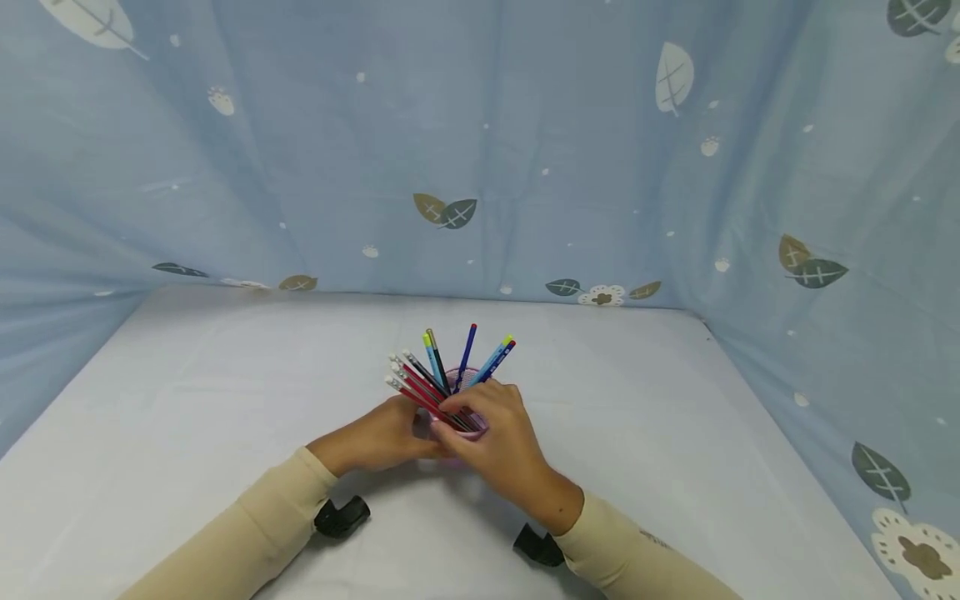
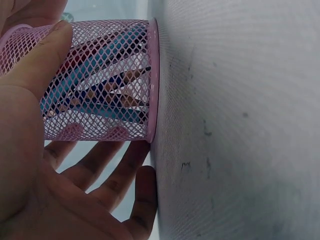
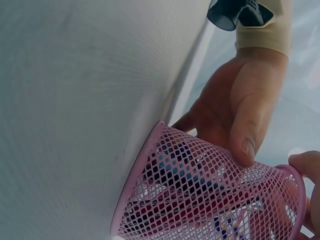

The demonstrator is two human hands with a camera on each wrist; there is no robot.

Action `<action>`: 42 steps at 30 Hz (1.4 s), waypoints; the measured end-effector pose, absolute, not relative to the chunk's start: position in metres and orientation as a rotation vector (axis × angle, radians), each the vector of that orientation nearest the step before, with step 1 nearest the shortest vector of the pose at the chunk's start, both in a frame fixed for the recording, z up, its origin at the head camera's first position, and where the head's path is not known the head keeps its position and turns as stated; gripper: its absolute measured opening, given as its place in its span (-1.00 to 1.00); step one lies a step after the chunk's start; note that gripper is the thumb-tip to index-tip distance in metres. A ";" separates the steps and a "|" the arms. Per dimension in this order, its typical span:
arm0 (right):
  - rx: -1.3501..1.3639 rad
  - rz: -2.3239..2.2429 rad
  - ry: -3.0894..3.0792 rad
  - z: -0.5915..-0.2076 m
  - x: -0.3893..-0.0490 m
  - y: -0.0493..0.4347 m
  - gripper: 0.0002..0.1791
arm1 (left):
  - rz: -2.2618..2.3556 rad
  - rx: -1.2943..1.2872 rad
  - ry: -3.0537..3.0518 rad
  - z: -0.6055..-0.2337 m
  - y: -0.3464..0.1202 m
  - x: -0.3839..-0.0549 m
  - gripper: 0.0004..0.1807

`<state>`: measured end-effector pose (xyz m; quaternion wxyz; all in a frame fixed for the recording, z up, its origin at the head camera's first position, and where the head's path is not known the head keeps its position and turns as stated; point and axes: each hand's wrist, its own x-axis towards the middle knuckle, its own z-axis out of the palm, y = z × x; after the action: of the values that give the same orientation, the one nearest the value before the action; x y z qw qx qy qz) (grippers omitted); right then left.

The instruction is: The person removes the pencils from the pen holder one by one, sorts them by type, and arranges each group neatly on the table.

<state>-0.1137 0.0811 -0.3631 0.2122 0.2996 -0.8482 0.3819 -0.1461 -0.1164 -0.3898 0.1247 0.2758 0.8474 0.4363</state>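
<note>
A pink mesh pencil cup (image 1: 467,372) stands upright on the white-covered table, filled with pencils. My left hand (image 1: 384,437) grips its side, with the thumb (image 2: 42,60) on one side of the mesh and the fingers round the other. Over the rim, my right hand (image 1: 497,427) pinches several red and dark pencils (image 1: 422,390) with white ends, which lean left between thumb and index finger. Blue and light-blue pencils (image 1: 466,348) fan out toward the back and right. Pencil tips (image 2: 135,75) show through the mesh near the cup's base.
A white cloth (image 1: 225,367) covers the table. Blue curtains (image 1: 525,125) with leaf patterns hang behind and at the sides. Black wrist-worn pieces (image 1: 342,517) sit under both beige sleeves (image 1: 255,521).
</note>
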 end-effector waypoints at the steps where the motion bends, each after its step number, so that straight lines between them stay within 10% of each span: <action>1: 0.832 1.054 -2.354 -0.363 -0.114 0.080 -0.85 | 1.274 0.802 2.468 -0.390 -0.117 -0.146 -0.22; 42: 1.045 1.107 -1.957 -0.345 -0.119 0.101 -0.73 | 1.241 0.695 2.482 -0.389 -0.113 -0.145 -0.20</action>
<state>-0.1186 0.1008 -0.3449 0.3250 0.3986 -0.7465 0.4223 -0.1455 -0.1128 -0.3890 0.1400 0.2406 0.8591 0.4294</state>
